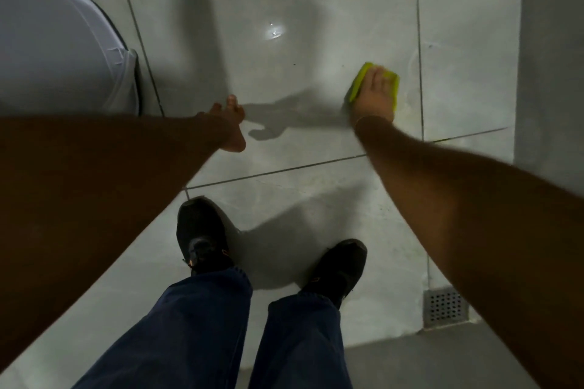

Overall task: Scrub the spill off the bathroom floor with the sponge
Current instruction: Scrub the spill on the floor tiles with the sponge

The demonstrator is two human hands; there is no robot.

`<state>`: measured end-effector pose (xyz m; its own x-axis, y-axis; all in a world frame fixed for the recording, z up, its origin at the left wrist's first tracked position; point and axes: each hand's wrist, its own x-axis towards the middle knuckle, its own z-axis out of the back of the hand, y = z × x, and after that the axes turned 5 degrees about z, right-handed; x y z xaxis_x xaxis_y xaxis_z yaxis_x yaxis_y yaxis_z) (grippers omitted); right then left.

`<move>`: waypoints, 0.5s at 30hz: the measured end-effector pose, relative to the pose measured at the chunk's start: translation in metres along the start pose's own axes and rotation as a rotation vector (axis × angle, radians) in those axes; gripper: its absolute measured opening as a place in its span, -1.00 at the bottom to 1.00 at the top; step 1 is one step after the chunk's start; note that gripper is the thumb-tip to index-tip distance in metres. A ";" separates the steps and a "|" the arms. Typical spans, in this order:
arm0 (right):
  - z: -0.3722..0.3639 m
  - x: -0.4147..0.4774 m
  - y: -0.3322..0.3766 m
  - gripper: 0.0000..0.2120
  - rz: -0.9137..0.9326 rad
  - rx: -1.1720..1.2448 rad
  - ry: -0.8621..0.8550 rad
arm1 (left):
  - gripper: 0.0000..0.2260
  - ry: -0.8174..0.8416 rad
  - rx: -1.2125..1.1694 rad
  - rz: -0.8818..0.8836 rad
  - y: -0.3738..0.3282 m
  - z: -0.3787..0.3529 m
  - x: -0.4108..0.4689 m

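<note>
A yellow-green sponge (360,80) lies flat on the grey tiled floor (300,174) at the right, near a grout line. My right hand (374,98) presses down on top of it, fingers spread over the sponge. My left hand (229,125) hangs above the floor near the middle, fingers apart and holding nothing; its shadow falls just to its right. The tile around the sponge looks faintly wet and streaked. A bright light reflection (274,31) shines on the tile further ahead.
A white toilet (57,50) stands at the left. A grey wall (550,57) runs along the right side. A metal floor drain (445,306) sits at the lower right. My two black shoes (202,237) and blue trouser legs are below.
</note>
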<state>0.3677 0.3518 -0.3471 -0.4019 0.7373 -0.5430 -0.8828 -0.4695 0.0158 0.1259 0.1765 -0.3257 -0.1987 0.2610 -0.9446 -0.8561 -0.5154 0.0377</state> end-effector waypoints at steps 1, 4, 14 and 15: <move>-0.006 -0.015 0.013 -0.43 0.095 -0.017 0.008 | -0.13 -0.005 -0.001 0.005 -0.001 0.000 -0.001; -0.034 -0.069 0.036 -0.38 0.420 -0.054 0.087 | -0.14 -0.008 0.014 0.007 -0.005 0.002 -0.003; -0.027 -0.044 -0.047 -0.30 -0.218 0.076 0.037 | -0.14 -0.006 0.026 -0.010 -0.001 0.000 -0.003; -0.022 -0.033 -0.049 -0.30 -0.316 0.118 0.045 | -0.14 -0.005 0.024 -0.009 -0.002 0.000 -0.004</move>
<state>0.4294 0.3401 -0.3484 -0.0947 0.8139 -0.5733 -0.9851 -0.1597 -0.0640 0.1285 0.1761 -0.3220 -0.1932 0.2702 -0.9432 -0.8690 -0.4935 0.0366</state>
